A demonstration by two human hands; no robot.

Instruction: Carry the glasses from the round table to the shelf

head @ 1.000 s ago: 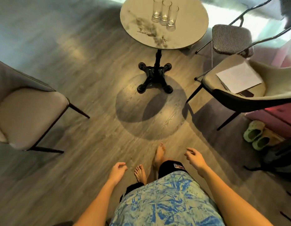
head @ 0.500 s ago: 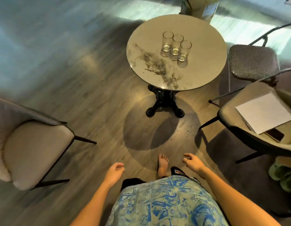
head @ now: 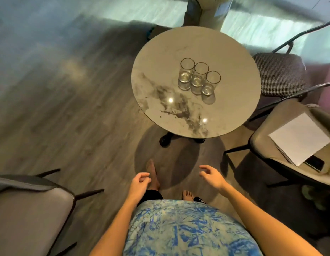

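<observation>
- Grey wood floor (head: 71,111) is stretching ahead to the round table (head: 160,58), where three glasses (head: 198,77) are standing touching in a row.
- I'm keeping my left hand (head: 139,183) and right hand (head: 212,175) empty and loosely curled, ready to reach.
- Compared with a second ago, the table is sitting closer.

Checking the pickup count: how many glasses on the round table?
3, touching in a diagonal row on the round table: left glass, middle glass, right glass. None look hidden.
</observation>
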